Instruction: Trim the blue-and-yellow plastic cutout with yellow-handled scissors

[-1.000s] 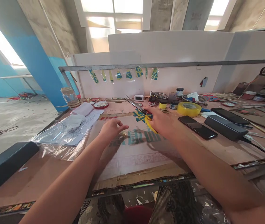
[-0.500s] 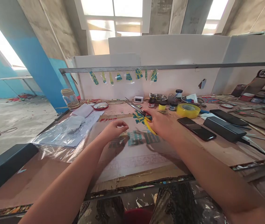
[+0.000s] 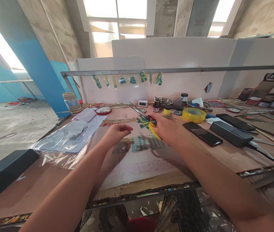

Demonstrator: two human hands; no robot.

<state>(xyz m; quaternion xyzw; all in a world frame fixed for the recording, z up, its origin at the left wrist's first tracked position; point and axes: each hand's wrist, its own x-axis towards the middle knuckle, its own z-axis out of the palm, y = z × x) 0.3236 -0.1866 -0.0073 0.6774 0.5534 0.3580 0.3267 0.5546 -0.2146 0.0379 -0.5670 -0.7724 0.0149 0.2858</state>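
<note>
My right hand (image 3: 162, 126) grips a pair of scissors (image 3: 154, 130) with yellow handles. Their long blades point away to the upper left, above the work surface. Beside them, my left hand (image 3: 118, 132) is closed, thumb and fingers together; whatever may be between the fingertips is too small to make out. A teal and yellow cut-out piece (image 3: 142, 121) shows just under the blades, partly covered by the scissors. Below both hands lies a pale translucent sheet (image 3: 137, 167) with large teal characters, on cardboard (image 3: 148, 186).
Paint jars (image 3: 167, 110), a roll of clear tape (image 3: 193, 115) and a phone (image 3: 202, 134) stand or lie to the right. Papers under clear plastic (image 3: 61, 141) and a glass jar (image 3: 72, 103) are left. Several teal-yellow pieces (image 3: 122, 80) hang from the metal rail (image 3: 190, 69).
The fingers of my left hand have drawn closer together, narrowing the gap inside them. My right hand and the scissors have hardly moved.
</note>
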